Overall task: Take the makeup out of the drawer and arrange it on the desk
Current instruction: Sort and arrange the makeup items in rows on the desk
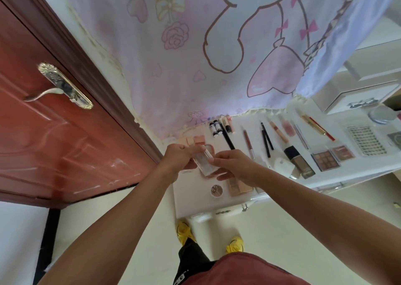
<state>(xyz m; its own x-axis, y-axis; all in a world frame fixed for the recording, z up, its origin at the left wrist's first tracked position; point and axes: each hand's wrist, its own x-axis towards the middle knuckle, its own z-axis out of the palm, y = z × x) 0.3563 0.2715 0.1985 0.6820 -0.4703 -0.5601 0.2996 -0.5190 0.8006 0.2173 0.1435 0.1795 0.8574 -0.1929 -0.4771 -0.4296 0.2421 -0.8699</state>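
Observation:
Both my hands hold a small clear rectangular makeup case [203, 162] with a pinkish inside, over the left end of the white desk [280, 176]. My left hand [179, 157] grips its far left side and my right hand [233, 165] pinches its near right side. Under my hands lie a round compact [217, 191] and a beige palette [238, 188]. Several makeup items are laid out in a row to the right: two small black-capped tubes [216, 128], pencils [266, 140], a foundation bottle [298, 161] and two eyeshadow palettes [325, 160]. No drawer shows clearly.
A red door [54, 121] with a metal handle [63, 87] stands at the left. A pink cartoon cloth [206, 45] hangs behind the desk. White boxes [358, 91] and a lash tray [366, 141] sit at the far right. My yellow shoes [184, 232] are below the desk edge.

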